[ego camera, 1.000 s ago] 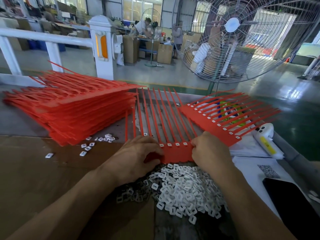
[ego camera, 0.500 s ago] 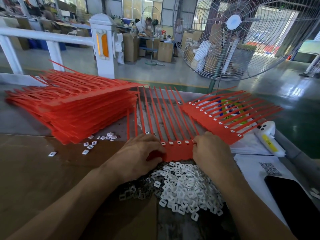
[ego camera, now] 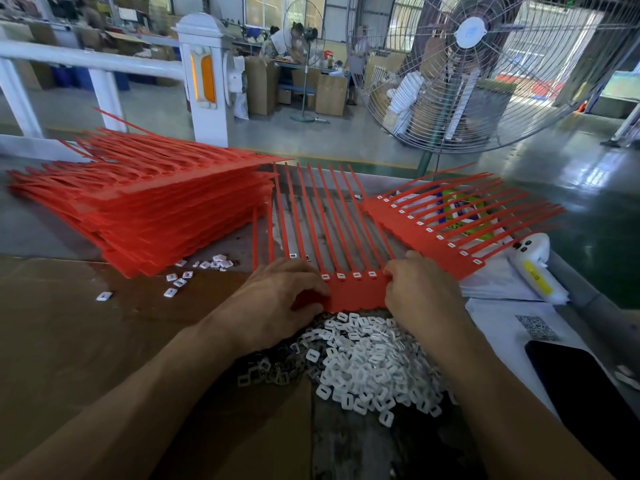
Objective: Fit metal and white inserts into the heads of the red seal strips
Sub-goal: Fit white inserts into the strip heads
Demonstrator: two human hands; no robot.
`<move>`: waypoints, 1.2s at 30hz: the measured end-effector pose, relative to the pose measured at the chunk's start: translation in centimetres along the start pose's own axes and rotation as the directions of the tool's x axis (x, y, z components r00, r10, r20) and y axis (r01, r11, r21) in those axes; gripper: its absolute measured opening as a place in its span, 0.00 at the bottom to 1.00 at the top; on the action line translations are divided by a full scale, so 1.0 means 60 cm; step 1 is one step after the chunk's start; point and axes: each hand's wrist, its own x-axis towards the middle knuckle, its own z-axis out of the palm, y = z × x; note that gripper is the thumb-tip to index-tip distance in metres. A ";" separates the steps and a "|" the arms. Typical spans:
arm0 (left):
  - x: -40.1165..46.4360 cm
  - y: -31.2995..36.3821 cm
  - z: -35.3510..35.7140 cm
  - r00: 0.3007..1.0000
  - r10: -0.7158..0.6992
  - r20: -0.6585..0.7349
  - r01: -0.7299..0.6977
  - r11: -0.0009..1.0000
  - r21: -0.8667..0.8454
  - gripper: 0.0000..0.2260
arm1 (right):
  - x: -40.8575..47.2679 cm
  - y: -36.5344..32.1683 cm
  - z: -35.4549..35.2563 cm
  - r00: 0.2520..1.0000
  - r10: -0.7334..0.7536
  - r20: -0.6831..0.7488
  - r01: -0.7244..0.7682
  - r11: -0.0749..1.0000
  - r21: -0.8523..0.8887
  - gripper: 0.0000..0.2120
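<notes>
Head view, one bench, items as follows. Comb of red seal strips (ego camera: 346, 237), flat at centre, tails pointing far, heads near; four heads between the hands show white inserts seated. Left hand (ego camera: 277, 299): fingers curled onto the comb's left heads, probably pressing an insert home, though the fingertips hide the piece. Right hand (ego camera: 420, 292): fingers bent, pinching the comb's right edge to steady it. Pile of white inserts (ego camera: 374, 365), just near of the comb; metal inserts (ego camera: 270, 372) at its left. Stack of unfilled combs (ego camera: 156, 209), far left. Filled comb (ego camera: 440, 226), right. Advice: keep the comb pinned flat, press each insert square over its head, work along the row without skipping.
</notes>
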 end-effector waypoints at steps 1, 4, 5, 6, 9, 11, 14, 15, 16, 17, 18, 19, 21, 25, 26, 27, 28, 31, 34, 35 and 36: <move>0.000 0.000 0.000 1.000 -0.002 0.001 0.002 1.000 -0.002 0.14 | 0.000 0.001 0.000 1.000 -0.001 -0.002 0.001 1.000 0.005 0.10; -0.001 -0.001 0.001 1.000 -0.002 -0.001 0.002 1.000 -0.002 0.14 | 0.000 0.002 0.002 1.000 -0.020 -0.002 0.020 1.000 -0.009 0.11; -0.001 0.000 0.001 1.000 -0.001 0.002 0.001 1.000 0.000 0.14 | 0.000 0.004 0.003 1.000 -0.023 0.000 0.023 1.000 -0.003 0.11; 0.000 0.000 0.001 1.000 0.000 0.004 0.000 1.000 0.001 0.14 | 0.001 0.007 0.004 1.000 -0.027 0.004 0.027 1.000 0.008 0.11; -0.001 0.000 0.001 1.000 0.001 0.004 -0.001 1.000 0.004 0.14 | -0.003 0.019 0.008 0.997 -0.067 0.032 0.066 0.997 0.030 0.13; -0.001 0.000 0.001 1.000 0.002 0.005 -0.002 1.000 0.005 0.14 | -0.009 0.027 0.008 0.997 -0.079 0.012 0.078 0.991 0.111 0.13; 0.000 -0.001 0.001 1.000 -0.002 0.005 0.002 1.000 0.007 0.14 | -0.016 0.033 0.000 0.995 -0.097 -0.029 0.101 0.930 0.353 0.07; 0.000 -0.001 0.001 1.000 -0.001 0.005 0.001 1.000 0.008 0.14 | -0.016 0.034 -0.004 0.991 -0.130 0.000 0.118 0.896 0.429 0.04; 0.000 0.000 0.001 1.000 0.000 0.005 0.000 1.000 0.010 0.14 | -0.017 0.032 -0.007 0.982 -0.181 0.052 0.133 0.861 0.491 0.03; 0.000 0.000 0.001 1.000 0.000 0.005 0.000 1.000 0.011 0.14 | -0.019 0.029 -0.010 0.965 -0.240 0.107 0.147 0.829 0.540 0.04; 0.000 -0.001 0.001 1.000 0.001 0.005 -0.001 1.000 0.010 0.14 | -0.019 0.026 -0.011 0.944 -0.293 0.152 0.157 0.804 0.574 0.04; 0.000 -0.001 0.001 1.000 0.002 0.004 -0.002 1.000 0.009 0.14 | -0.019 0.023 -0.012 0.927 -0.330 0.181 0.165 0.789 0.592 0.04; -0.001 -0.001 0.001 1.000 0.003 0.000 -0.003 1.000 0.008 0.14 | -0.019 0.021 -0.012 0.911 -0.357 0.208 0.176 0.791 0.586 0.03; -0.001 0.000 0.002 1.000 0.010 -0.011 -0.010 1.000 0.011 0.14 | -0.019 0.024 -0.011 0.899 -0.363 0.247 0.168 0.803 0.572 0.03; -0.001 0.000 0.002 1.000 0.010 -0.011 -0.010 1.000 0.010 0.13 | -0.019 0.024 -0.010 0.898 -0.360 0.253 0.162 0.805 0.571 0.03; -0.001 0.000 0.002 1.000 0.009 -0.011 -0.009 1.000 0.010 0.13 | -0.020 0.024 -0.010 0.899 -0.357 0.256 0.158 0.806 0.570 0.03; -0.001 0.000 0.002 1.000 0.008 -0.012 -0.008 1.000 0.009 0.13 | -0.020 0.024 -0.009 0.900 -0.353 0.257 0.153 0.806 0.571 0.03; -0.001 0.000 0.002 1.000 0.008 -0.017 -0.008 1.000 0.002 0.13 | -0.020 0.023 -0.009 0.897 -0.346 0.274 0.135 0.805 0.578 0.04; -0.001 0.001 0.002 1.000 0.004 -0.015 -0.004 1.000 -0.002 0.13 | -0.021 0.024 -0.008 0.905 -0.320 0.280 0.110 0.812 0.574 0.06; -0.001 0.002 0.002 1.000 0.003 -0.014 -0.003 1.000 -0.003 0.14 | -0.022 0.025 -0.008 0.906 -0.315 0.282 0.105 0.814 0.572 0.06; -0.001 0.001 0.001 1.000 0.003 -0.014 -0.003 1.000 -0.004 0.14 | -0.022 0.025 -0.008 0.905 -0.315 0.285 0.102 0.813 0.574 0.06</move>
